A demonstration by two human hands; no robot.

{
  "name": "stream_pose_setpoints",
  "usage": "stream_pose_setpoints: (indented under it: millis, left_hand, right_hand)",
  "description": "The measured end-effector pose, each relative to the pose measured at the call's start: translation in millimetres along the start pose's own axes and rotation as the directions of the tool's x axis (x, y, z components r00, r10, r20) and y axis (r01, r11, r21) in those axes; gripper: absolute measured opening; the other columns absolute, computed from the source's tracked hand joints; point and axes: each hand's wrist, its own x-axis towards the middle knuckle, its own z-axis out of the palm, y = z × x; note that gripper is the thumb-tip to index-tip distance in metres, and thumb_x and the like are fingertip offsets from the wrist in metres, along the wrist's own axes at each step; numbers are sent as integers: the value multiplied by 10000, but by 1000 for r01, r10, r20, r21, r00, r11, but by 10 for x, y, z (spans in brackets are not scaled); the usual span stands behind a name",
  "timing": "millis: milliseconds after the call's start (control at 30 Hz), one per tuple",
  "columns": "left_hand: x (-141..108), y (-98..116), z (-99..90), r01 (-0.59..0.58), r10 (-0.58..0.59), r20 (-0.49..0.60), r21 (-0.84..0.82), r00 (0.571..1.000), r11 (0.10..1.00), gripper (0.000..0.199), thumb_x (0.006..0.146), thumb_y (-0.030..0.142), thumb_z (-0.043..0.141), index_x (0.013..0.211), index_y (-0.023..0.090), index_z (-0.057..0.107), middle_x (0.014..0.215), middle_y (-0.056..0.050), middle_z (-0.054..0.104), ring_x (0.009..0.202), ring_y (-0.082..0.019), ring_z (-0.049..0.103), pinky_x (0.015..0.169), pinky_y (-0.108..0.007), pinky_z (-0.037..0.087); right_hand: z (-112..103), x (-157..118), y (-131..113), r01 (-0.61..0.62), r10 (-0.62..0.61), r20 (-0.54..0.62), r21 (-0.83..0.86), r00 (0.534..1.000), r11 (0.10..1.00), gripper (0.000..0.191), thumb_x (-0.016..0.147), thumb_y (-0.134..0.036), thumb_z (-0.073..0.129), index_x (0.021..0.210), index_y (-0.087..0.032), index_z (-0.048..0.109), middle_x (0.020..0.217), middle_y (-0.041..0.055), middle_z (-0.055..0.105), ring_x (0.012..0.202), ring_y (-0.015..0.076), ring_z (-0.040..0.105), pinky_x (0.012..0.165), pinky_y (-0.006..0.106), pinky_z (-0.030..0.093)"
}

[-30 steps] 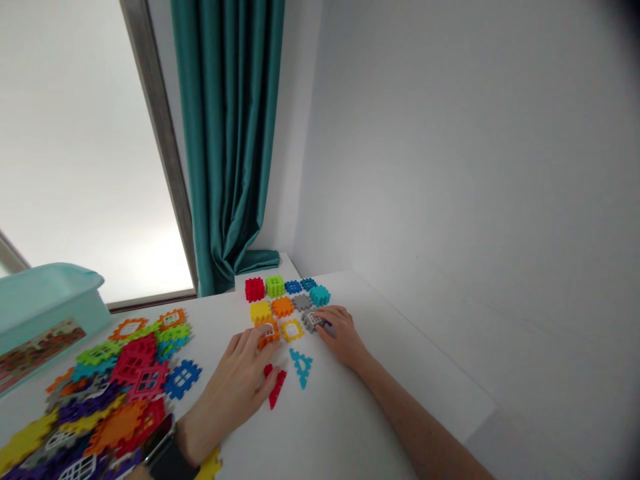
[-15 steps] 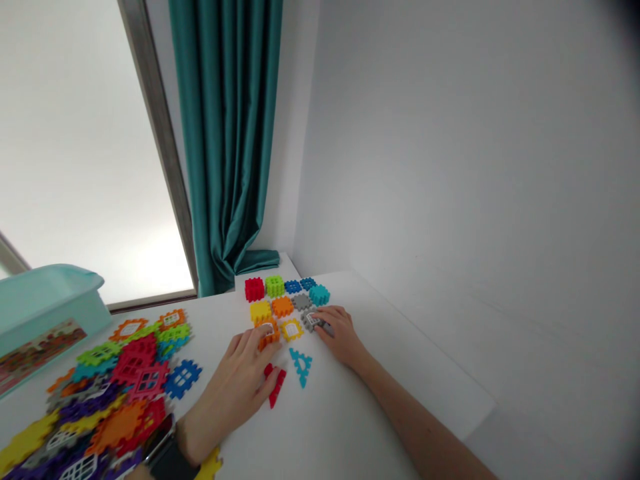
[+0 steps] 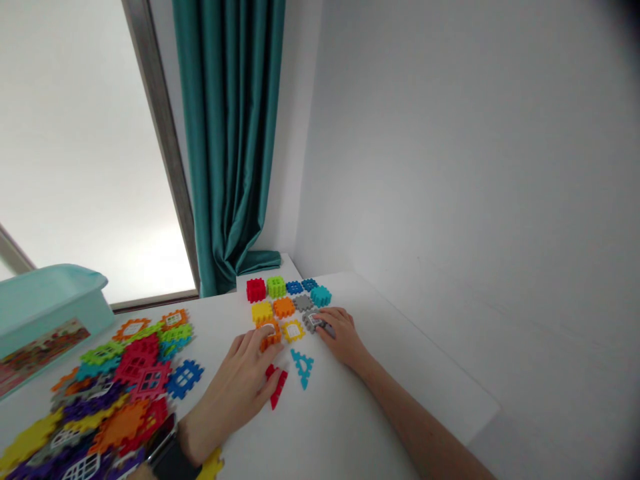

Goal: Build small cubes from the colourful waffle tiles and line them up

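My left hand [image 3: 241, 390], with a dark watch at the wrist, rests its fingertips on an orange window stack [image 3: 270, 335]. Its thumb lies by a red triangle [image 3: 277, 388], and its fingers are spread. My right hand [image 3: 341, 335] touches a grey window piece [image 3: 311, 321], fingers curved at its right side. Between the hands lies a yellow window piece [image 3: 293, 331], with a cyan triangle [image 3: 303, 368] nearer me. Behind are a yellow stack [image 3: 261, 311], an orange one [image 3: 284, 307], a grey piece [image 3: 303, 303] and a cyan stack [image 3: 321, 296].
At the back stand red [image 3: 256, 290] and green [image 3: 276, 287] stacks beside blue pieces [image 3: 294, 287]. A mixed heap [image 3: 120, 393] covers the left of the white table [image 3: 350, 420], near a mint bin [image 3: 55, 300]. A teal curtain [image 3: 230, 147] hangs behind.
The whole view has shifted slightly, so things appear a little further right. Both hands keep their places on the same pieces.
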Motion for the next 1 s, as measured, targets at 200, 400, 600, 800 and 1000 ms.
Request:
stream_pose_setpoints:
  millis: [200,400,600,800,1000]
  left_hand:
    - [-11,-8,15,8,-8,4,4,1000,1000,350,896,200,561,1239,260,599,1369,-112,510,1171,-318,539,976,-495,486]
    - [-11,-16,36,6,-6,6,2,1000,1000,356,889,197,560,1239,255,596,1373,-118,506,1171,-325,533,972,-502,482]
    - [-5,-19,36,5,-4,27,-6,1000,1000,355,894,207,557,1244,253,594,1372,-124,505,1181,-330,529,977,-507,477]
    - [7,-19,5,14,-14,45,-3,999,1000,381,874,192,578,1249,254,589,1364,-121,522,1189,-328,523,988,-511,463]
    - [75,33,-181,39,-39,115,2,993,999,365,868,167,599,1225,243,599,1323,-113,557,1192,-325,516,987,-510,454]
  right_hand:
    - [-13,5,-8,6,-6,0,8,1000,1000,278,900,-205,633,1159,-275,705,1238,75,708,1192,272,596,1045,469,411]
    - [-10,-3,-34,16,-16,-7,7,1000,1000,265,904,-208,632,1149,-275,709,1225,72,713,1184,271,603,1029,472,423]
    - [-22,-11,-54,21,-21,-54,4,998,1000,260,910,-198,603,1139,-262,709,1248,94,695,1182,280,608,1011,490,446]
    - [-81,-78,-188,75,-74,-104,2,992,997,267,938,-169,530,1124,-255,701,1242,102,683,1192,267,601,1030,488,455]
    - [-185,-128,-466,208,-206,-121,5,971,978,317,929,-115,511,1162,-263,666,1275,86,657,1210,251,579,1052,472,445]
